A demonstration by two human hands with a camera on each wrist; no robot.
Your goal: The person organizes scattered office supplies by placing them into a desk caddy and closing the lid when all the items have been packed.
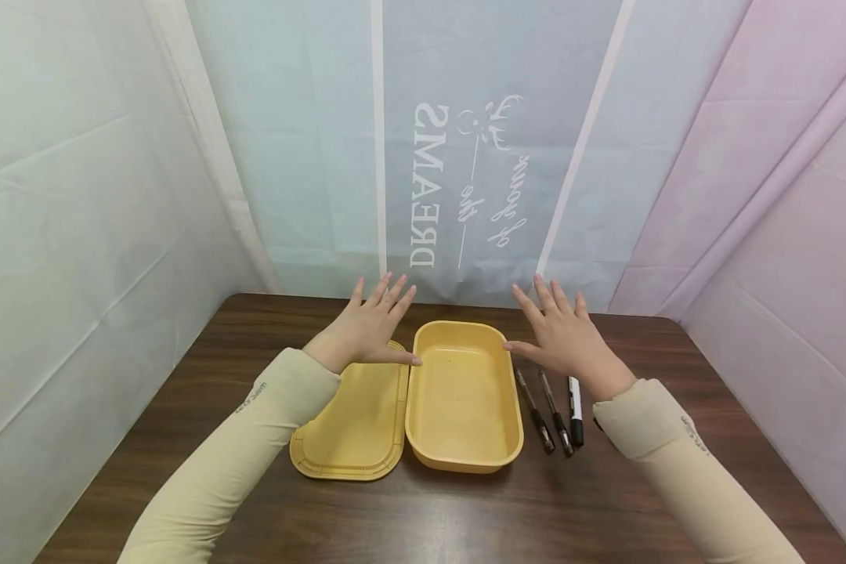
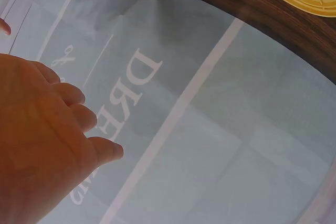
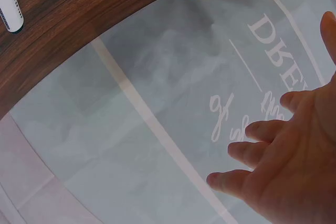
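Note:
A yellow open box lies in the middle of the dark wooden table, its matching lid flat just to its left. My left hand hovers with straight, spread fingers over the lid's far end, thumb by the box's left rim. My right hand hovers the same way to the right of the box, thumb near its right rim, above the pens. Neither hand holds anything. In the left wrist view my left hand shows against the curtain; in the right wrist view my right hand does too.
Two black pens and a white marker lie side by side right of the box; the marker also shows in the right wrist view. Printed plastic curtains close in the table at the back and both sides.

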